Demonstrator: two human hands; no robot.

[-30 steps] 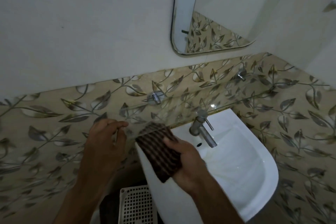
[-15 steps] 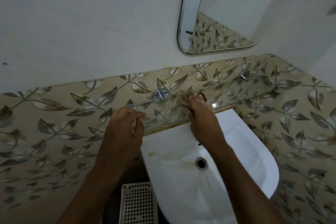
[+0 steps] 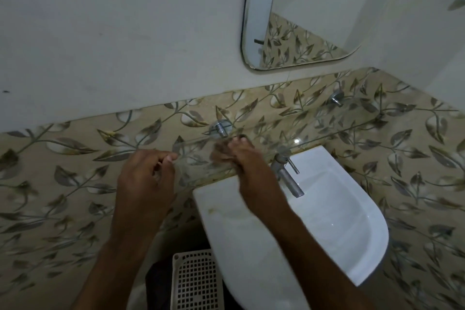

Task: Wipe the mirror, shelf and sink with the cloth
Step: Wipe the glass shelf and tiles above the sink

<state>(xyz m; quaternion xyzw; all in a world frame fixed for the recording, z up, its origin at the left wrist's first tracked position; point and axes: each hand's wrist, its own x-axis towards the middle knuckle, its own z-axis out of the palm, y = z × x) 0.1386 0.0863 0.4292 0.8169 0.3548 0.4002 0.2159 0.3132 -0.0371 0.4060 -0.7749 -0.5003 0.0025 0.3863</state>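
A clear glass shelf [image 3: 334, 123] runs along the leaf-patterned tile wall above the white sink [image 3: 352, 241]. My left hand [image 3: 146, 178] pinches the shelf's left end between thumb and fingers. My right hand [image 3: 246, 166] presses the brown checked cloth [image 3: 221, 152] against the shelf just below the left chrome bracket [image 3: 221, 128]; the cloth is blurred and mostly hidden under my fingers. The mirror [image 3: 302, 20] hangs above on the white wall, its lower left corner in view.
A chrome tap [image 3: 286, 176] stands at the back of the sink, right beside my right wrist. A second chrome bracket [image 3: 336, 98] holds the shelf's right part. A white perforated basket [image 3: 196, 282] sits on the floor below the sink's left side.
My right hand carried the cloth from the sink's left rim up to the glass shelf, then slid it left toward the bracket. My left hand stays on the shelf's left end.
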